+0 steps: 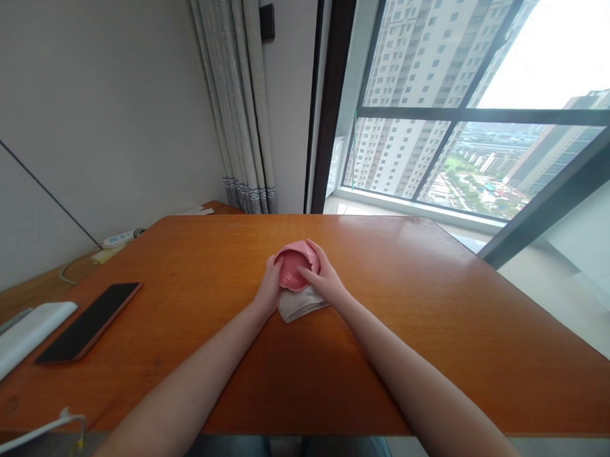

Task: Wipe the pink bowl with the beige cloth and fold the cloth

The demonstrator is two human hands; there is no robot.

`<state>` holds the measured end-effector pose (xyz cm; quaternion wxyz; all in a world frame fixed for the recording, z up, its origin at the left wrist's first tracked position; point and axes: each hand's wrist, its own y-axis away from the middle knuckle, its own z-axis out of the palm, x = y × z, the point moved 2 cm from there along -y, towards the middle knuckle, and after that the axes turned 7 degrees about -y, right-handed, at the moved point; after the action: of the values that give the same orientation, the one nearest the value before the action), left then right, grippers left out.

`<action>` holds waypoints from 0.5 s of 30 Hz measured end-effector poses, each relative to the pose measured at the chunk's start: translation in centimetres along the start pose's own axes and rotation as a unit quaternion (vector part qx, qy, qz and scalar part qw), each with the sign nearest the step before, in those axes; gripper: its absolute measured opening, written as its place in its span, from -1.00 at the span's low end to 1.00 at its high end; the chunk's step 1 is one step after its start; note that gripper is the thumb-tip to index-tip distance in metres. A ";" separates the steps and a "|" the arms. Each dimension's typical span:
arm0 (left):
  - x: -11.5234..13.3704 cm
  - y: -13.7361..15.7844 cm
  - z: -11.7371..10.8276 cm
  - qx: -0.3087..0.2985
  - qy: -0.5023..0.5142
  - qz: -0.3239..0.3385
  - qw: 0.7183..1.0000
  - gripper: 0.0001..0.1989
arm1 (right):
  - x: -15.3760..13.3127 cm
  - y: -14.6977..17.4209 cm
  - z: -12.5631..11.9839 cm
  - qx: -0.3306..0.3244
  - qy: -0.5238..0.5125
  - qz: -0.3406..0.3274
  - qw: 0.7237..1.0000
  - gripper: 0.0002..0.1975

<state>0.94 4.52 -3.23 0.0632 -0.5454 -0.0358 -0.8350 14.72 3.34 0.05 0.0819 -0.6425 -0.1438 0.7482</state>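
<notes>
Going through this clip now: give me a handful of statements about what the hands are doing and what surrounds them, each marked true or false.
1. The left hand and right hand both hold the pink bowl. True.
2. The dark flat device lies on the table, on the picture's left side. True.
3. The pale cloth covers the dark flat device. False: the pale cloth is at the near side of the pink bowl.
4. The curtain hangs to the right of the window. False: the curtain hangs to the left of the window.
5. The pink bowl's opening faces straight down. False: its inside shows toward the camera.
</notes>
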 end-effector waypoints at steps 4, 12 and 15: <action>-0.4 0.5 0.6 -0.125 -0.088 -0.005 0.988 -0.54 | 1.5 -1.7 -2.9 0.097 -0.046 0.036 0.994 -0.58; 0.7 2.7 0.5 -0.360 -0.439 0.197 0.799 -0.57 | 2.4 -3.9 -16.2 0.399 0.059 0.076 0.912 -0.79; 0.8 2.7 0.4 -0.384 -0.455 0.211 0.775 -0.59 | 1.5 -2.6 -20.1 0.459 0.114 0.076 0.878 -0.80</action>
<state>1.41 1.81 -2.40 -0.0005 -0.8344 0.3795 -0.3996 34.11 8.51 -3.16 0.3266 -0.6225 0.2755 0.6557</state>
